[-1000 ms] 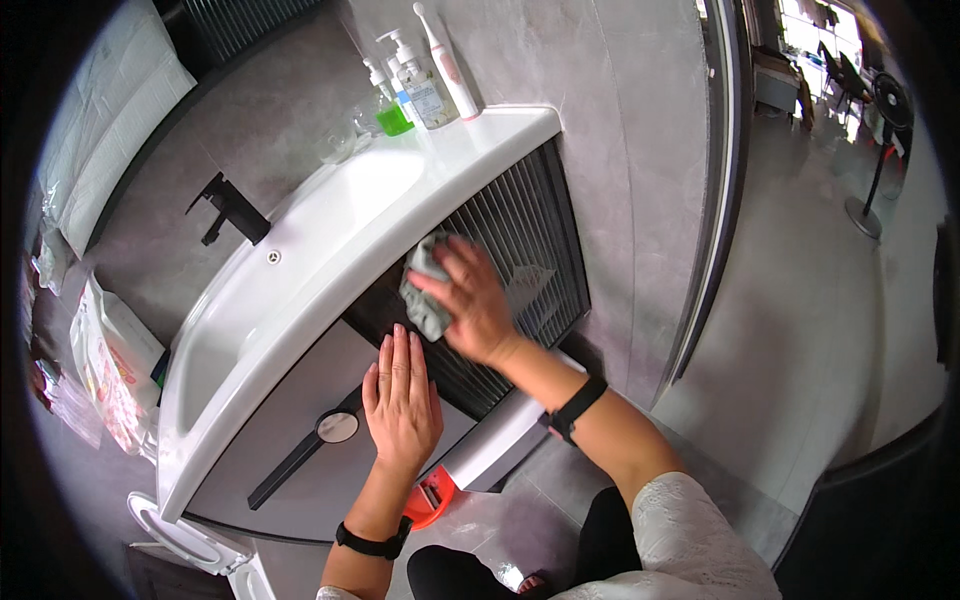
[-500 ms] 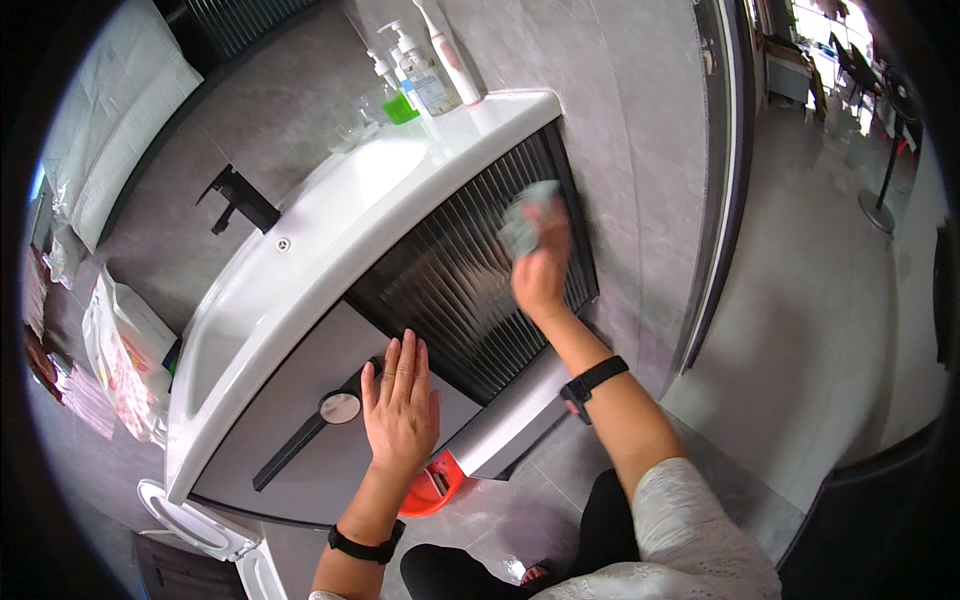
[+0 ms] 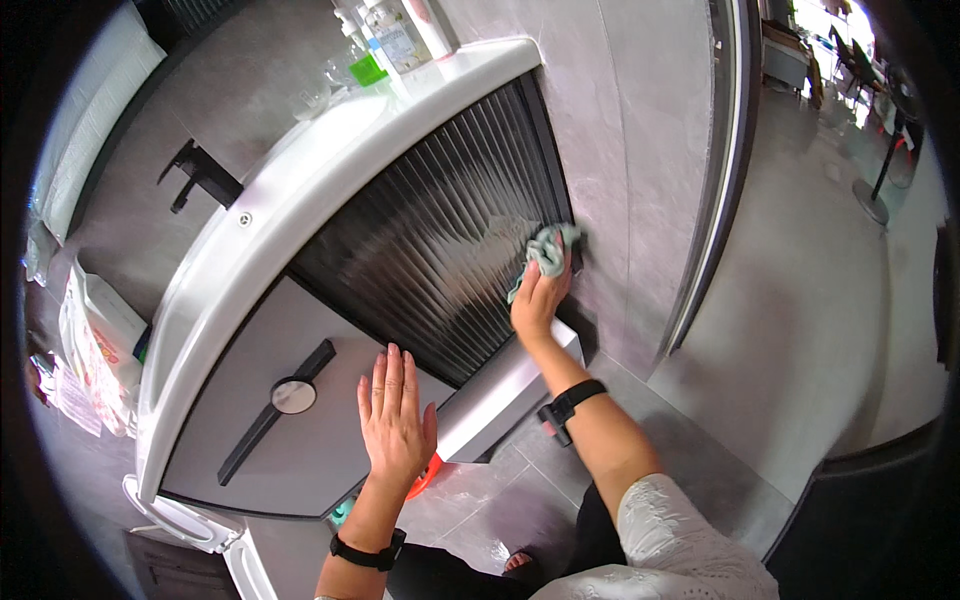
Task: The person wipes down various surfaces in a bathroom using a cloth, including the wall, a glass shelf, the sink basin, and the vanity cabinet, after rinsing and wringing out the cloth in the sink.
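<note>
My right hand [image 3: 541,298] grips a pale green cloth [image 3: 549,250], pressed to the lower right part of a dark ribbed glass cabinet door [image 3: 415,220]. The cloth is bunched, and some of it hangs past my fingers. With fingers straight, my left hand [image 3: 396,420] is held flat in front of the grey cabinet door [image 3: 245,400], near its lower right corner; whether the palm touches is hidden. A long black handle [image 3: 250,443] with a round mirror-like disc [image 3: 294,395] crosses the grey door. Above both doors runs the white basin [image 3: 330,180].
A black faucet [image 3: 200,177] stands behind the basin. Pump bottles [image 3: 390,38] and a pink-and-white electric toothbrush [image 3: 428,28] stand at its far end. Under the cabinet, a red basin [image 3: 426,478] shows partly. A toilet [image 3: 185,520] is at lower left. A doorway opens on the right.
My right hand has moved the cloth down the glass door toward its lower right. My left hand stays flat but now sits farther from the handle. The view has shifted slightly.
</note>
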### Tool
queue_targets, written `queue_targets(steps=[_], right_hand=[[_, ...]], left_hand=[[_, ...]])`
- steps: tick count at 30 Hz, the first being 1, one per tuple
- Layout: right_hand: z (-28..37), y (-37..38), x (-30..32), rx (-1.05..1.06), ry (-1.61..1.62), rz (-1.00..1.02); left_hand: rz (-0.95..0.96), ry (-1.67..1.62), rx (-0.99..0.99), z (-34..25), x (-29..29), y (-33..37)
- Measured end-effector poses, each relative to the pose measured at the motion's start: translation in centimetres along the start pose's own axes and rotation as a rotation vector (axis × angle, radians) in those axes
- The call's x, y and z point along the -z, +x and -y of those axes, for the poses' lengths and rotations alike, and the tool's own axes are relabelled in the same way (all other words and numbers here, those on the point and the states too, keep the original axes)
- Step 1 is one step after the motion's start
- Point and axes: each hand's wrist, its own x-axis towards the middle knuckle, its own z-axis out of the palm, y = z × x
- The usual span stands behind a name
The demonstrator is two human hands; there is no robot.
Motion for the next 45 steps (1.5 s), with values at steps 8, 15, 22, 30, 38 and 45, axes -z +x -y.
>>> queue_targets(steps=[8,15,22,30,38,45], right_hand=[[5.8,-4.7,1.0,0.163,0.102,0.257],[-1.4,-8.1,-0.7,-0.424,0.104,-0.001],[1.9,-5.0,-0.5,-0.263,0.207,0.118],[13.4,-15.5,0.7,-0.149,0.314,0.465],[16.0,-4.5,-0.2,0.305,0.329,0.238],[19.6,-2.0,2.5,0.399,0.833,0.266]], left_hand=[[0.035,-0.056,-0.025,-0.4,-1.9,-1.5],[0.079,-0.12,-0.035,-2.6,-3.7,-1.6],[0.111,-0.124,-0.002,-1.2,-2.7,-2.9],[0.158,-0.127,0.122,1.5,-1.9,-6.9],[0.031,-0.122,0.167,4.5,1.7,-10.1],[-0.149,-0.097,0.218,6.5,4.9,-12.5]])
